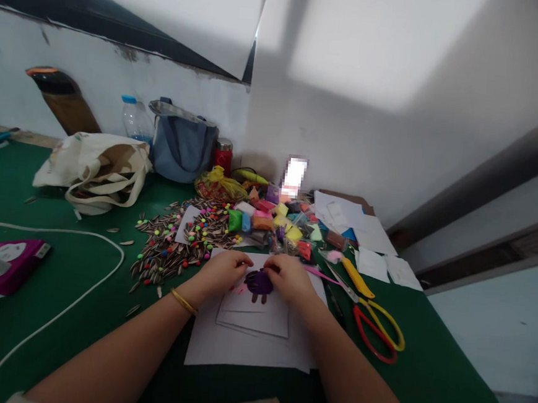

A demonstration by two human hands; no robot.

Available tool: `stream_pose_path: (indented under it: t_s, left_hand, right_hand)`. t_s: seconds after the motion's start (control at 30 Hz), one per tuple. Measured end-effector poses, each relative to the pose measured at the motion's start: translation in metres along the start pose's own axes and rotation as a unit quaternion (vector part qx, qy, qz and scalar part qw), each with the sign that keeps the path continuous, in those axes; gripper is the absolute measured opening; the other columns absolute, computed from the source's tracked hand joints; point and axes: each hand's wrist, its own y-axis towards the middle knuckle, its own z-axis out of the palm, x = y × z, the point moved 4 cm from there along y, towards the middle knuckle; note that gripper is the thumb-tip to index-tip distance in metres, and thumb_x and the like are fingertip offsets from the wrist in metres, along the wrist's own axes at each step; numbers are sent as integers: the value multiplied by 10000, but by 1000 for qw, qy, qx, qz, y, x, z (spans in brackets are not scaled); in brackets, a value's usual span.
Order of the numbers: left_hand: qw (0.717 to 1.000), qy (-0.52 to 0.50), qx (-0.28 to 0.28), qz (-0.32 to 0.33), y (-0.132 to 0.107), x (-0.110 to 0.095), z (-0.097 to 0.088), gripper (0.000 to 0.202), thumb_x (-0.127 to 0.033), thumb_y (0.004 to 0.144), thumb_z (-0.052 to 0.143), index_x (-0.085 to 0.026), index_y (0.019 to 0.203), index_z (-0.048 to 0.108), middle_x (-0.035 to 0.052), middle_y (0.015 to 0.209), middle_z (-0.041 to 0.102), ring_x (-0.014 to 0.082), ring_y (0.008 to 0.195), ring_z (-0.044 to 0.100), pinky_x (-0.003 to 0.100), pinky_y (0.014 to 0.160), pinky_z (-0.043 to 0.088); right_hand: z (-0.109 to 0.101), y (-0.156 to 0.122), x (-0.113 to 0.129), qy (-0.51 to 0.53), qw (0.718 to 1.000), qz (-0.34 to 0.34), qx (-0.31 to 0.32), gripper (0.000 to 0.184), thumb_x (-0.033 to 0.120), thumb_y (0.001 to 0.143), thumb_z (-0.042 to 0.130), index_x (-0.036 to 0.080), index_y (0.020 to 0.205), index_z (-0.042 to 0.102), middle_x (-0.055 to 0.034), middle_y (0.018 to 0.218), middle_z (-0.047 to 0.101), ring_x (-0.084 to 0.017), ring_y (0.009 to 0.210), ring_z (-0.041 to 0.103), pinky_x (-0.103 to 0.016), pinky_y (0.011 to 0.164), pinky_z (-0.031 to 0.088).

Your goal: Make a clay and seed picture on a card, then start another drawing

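Observation:
A purple clay figure [265, 284] with dark seed-like pieces on its left side and two short brown legs lies on small white sheets [252, 322]. Beside its left edge is a bit of pink clay [240, 288]. My left hand [225, 274], a gold bangle at its wrist, is at the figure's upper left, fingers bent and tips together. From the upper right my right hand [289, 282] reaches the figure's top edge with thumb and finger pinched. Whatever either pinch holds is too small to make out. Larger white paper [202, 345] lies underneath.
Sunflower seeds [156, 267] mixed with coloured pompoms lie left of the paper. Bagged coloured clay [262, 223] is heaped behind. Scissors [375, 328] and a yellow cutter [357, 278] lie right. A white cable [79, 298], tissue pack [5, 268], cloth bag [99, 169] and blue bag [184, 145] stand left.

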Motion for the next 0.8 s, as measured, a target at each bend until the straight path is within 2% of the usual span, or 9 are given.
stream_pose_path:
  t_s: [0.1, 0.3, 0.5, 0.67, 0.8]
  left_hand:
    - [999, 40, 18, 10, -1, -3, 1, 342, -195, 800, 479, -208, 1004, 753, 49, 1035, 750, 208, 953, 664, 272, 823, 477]
    - [997, 77, 32, 4, -2, -8, 0, 342, -181, 787, 476, -219, 970, 763, 48, 975, 758, 207, 899, 670, 274, 791, 479]
    - [997, 72, 25, 8, -4, -8, 0, 356, -199, 796, 479, -220, 1015, 759, 56, 1035, 750, 223, 961, 658, 286, 846, 462]
    - [998, 53, 30, 11, -5, -8, 0, 360, -204, 794, 479, -230, 1015, 761, 64, 995, 757, 239, 915, 661, 300, 790, 456]
    - [999, 35, 30, 11, -5, -8, 0, 345, -185, 769, 505, -244, 979, 773, 59, 990, 759, 237, 915, 662, 295, 805, 448]
  right_hand:
    - [0, 1, 2, -15, 1000, 11, -6, 179, 196, 862, 582, 219, 923, 749, -52, 969, 704, -183, 932, 609, -268, 791, 412]
    - [3, 0, 8, 0, 999, 17, 30, 233, 218, 890, 527, 243, 949, 751, -37, 919, 730, -182, 882, 652, -256, 743, 440]
    - [4, -1, 12, 7, 1000, 0, 25, 229, 177, 885, 523, 233, 920, 742, -28, 914, 722, -163, 840, 656, -244, 742, 444]
    - [8, -2, 12, 9, 1000, -20, 9, 214, 153, 874, 532, 217, 874, 736, -27, 877, 689, -142, 760, 624, -231, 688, 425]
    - [11, -1, 13, -5, 1000, -25, 12, 221, 144, 875, 524, 208, 878, 736, -32, 874, 667, -137, 739, 606, -232, 690, 419]
